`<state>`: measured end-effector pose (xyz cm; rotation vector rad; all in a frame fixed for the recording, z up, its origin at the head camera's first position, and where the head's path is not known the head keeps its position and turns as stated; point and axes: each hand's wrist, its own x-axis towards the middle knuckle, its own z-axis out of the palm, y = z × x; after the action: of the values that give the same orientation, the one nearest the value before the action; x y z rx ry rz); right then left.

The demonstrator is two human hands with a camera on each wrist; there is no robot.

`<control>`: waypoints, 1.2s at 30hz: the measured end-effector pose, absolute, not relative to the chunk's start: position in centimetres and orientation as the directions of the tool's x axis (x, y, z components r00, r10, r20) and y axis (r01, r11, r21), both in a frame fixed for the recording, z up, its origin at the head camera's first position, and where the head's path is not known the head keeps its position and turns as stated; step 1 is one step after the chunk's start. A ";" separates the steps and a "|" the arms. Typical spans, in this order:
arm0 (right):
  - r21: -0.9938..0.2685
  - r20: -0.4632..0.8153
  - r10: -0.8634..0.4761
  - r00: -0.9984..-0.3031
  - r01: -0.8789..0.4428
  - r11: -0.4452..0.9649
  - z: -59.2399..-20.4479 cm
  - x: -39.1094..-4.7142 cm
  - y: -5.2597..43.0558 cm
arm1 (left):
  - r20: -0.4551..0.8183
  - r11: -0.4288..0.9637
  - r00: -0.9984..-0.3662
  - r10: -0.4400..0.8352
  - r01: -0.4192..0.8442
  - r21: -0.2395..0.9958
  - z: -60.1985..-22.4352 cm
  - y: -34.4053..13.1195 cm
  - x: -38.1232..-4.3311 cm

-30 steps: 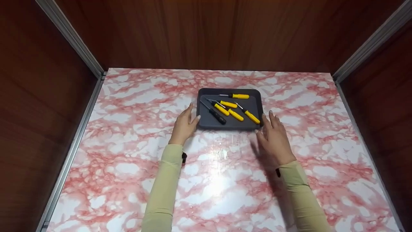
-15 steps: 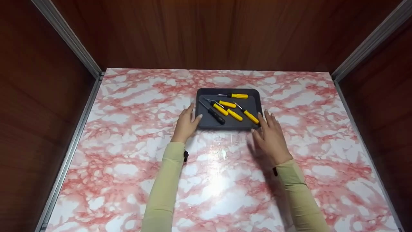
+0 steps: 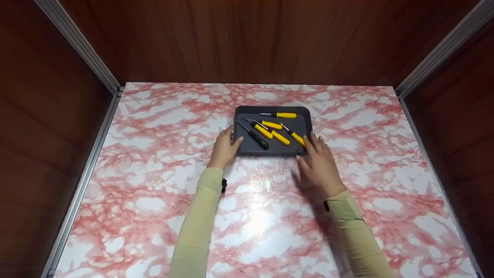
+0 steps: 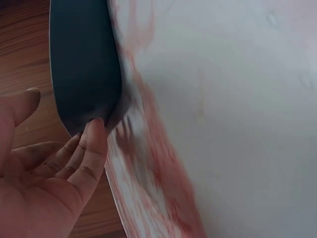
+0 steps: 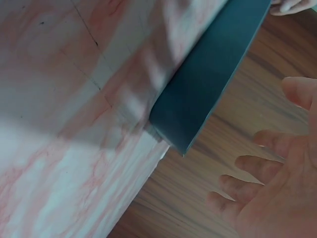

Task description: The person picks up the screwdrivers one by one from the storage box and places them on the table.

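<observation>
A dark grey rectangular tray (image 3: 272,109) lies on the table and holds several yellow-handled screwdrivers (image 3: 286,115) and one black-handled screwdriver (image 3: 259,140). At its left side is my left hand (image 3: 224,150). In the left wrist view, that hand's fingertips (image 4: 98,126) touch the wall of the tray (image 4: 86,54), while the thumb stands apart from it. My right hand (image 3: 323,166), fingers spread, is over the near right corner and hides a yellow handle's end. The right wrist view shows this hand (image 5: 277,183) holding nothing, with a gap to the tray (image 5: 213,74).
The table (image 3: 154,200) has a red-and-white marbled top. Brown wood-grain panels (image 3: 254,42) stand at its back and both sides, with grey metal strips (image 3: 85,50) along the corners. A black device (image 3: 224,185) sits at the left wrist.
My right hand has shifted left, from beside the tray to over its near right corner. My left hand has come slightly closer to the left side. The screwdrivers keep their places in the tray.
</observation>
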<state>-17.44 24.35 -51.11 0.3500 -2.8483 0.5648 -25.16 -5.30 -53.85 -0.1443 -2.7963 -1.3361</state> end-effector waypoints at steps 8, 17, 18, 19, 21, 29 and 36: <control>-0.332 0.278 -0.204 -0.939 -0.293 0.896 -51.1 -17.7 23.9 | 0.061 0.657 -0.995 0.080 0.098 0.748 -53.9 -5.1 -25.8; -0.332 0.233 -0.204 -0.951 -0.275 0.902 -51.3 -17.7 23.3 | 0.085 0.646 -0.993 0.088 0.122 0.753 -54.4 -5.1 -26.1; -0.331 0.230 -0.206 -0.951 -0.276 0.902 -51.3 -17.7 23.3 | 0.086 0.646 -0.992 0.088 0.122 0.754 -54.4 -5.1 -26.1; -0.331 0.225 -0.206 -0.952 -0.273 0.903 -51.3 -17.7 23.2 | 0.087 0.645 -0.992 0.088 0.123 0.754 -54.5 -5.1 -26.1; -0.329 0.219 -0.204 -0.954 -0.269 0.905 -51.2 -17.7 23.1 | 0.087 0.645 -0.992 0.091 0.126 0.754 -54.6 -5.1 -26.1; -0.337 0.199 -0.196 -0.960 -0.255 0.906 -50.7 -17.8 22.7 | 0.091 0.667 -0.989 0.116 0.145 0.731 -54.6 -5.1 -26.3; -0.332 0.226 -0.230 -0.947 -0.297 0.895 -50.7 -17.8 22.4 | 0.065 0.700 -0.989 0.133 0.140 0.700 -54.6 -5.2 -26.4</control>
<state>-17.80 22.42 -50.65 0.4036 -2.8806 0.5474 -26.44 -5.15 -54.55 -0.2314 -2.8879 -1.1901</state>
